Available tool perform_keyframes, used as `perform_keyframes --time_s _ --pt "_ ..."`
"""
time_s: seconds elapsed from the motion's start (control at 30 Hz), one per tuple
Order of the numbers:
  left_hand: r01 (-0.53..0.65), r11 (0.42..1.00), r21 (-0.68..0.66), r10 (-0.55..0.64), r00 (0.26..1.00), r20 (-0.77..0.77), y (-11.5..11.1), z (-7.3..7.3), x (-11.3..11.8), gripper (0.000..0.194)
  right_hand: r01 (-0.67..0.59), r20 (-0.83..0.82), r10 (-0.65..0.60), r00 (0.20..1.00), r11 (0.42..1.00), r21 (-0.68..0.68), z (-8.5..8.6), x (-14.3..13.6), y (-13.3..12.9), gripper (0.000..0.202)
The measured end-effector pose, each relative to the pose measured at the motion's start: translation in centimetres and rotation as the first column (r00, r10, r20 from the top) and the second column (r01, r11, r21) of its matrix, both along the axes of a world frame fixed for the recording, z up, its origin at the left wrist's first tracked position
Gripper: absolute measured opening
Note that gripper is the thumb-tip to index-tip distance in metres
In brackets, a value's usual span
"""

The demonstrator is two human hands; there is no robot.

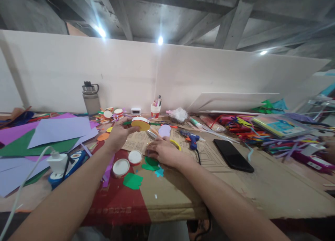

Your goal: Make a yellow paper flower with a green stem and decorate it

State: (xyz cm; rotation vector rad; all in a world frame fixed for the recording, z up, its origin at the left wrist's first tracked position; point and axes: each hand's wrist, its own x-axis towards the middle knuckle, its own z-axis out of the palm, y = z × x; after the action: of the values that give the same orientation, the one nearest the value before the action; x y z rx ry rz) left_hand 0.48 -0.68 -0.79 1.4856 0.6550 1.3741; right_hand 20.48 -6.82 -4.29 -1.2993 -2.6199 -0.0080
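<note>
My left hand (pixel 120 134) holds up a round, shallow lid (pixel 140 124) with a yellow face and a red and white rim, fingers closed around its left edge. My right hand (pixel 163 151) is low over the cardboard, fingers bent and slightly apart, with no held thing visible. Just below its fingers is a piece of green paper (pixel 151 163). A yellow handle ring (pixel 176 144) shows behind that hand, partly hidden by it. Two round white-topped lids (pixel 121 167) lie between my forearms. Nearby are another green paper piece (pixel 133 181) and a blue paper flower (pixel 159 172).
A blue glue gun (pixel 193 140) and a black phone (pixel 233 155) lie to the right. Coloured paper sheets (pixel 60 129) and a power strip (pixel 69 169) occupy the left. Behind stand a bottle (pixel 91 99) and a pen cup (pixel 155 111). Pipe cleaners (pixel 237 129) are heaped at right.
</note>
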Motion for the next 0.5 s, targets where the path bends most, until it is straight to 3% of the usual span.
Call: perform_keyframes --time_s 0.13,0.37,0.5 --pt "-0.003 1.000 -0.004 0.002 1.000 -0.014 0.17 -0.21 0.01 0.037 0.024 -0.012 -0.023 1.000 0.998 0.050 -0.15 0.13 0.04 0.023" --pt "0.009 1.000 -0.006 -0.009 1.000 -0.010 0.51 -0.56 -0.03 0.034 -0.057 0.036 0.055 0.998 0.997 0.048 -0.51 0.12 0.55 0.021" --pt "0.020 1.000 -0.016 -0.020 1.000 0.009 0.59 -0.73 -0.09 0.036 -0.091 0.092 0.080 0.993 0.989 0.119 -0.58 -0.01 0.58 0.022"
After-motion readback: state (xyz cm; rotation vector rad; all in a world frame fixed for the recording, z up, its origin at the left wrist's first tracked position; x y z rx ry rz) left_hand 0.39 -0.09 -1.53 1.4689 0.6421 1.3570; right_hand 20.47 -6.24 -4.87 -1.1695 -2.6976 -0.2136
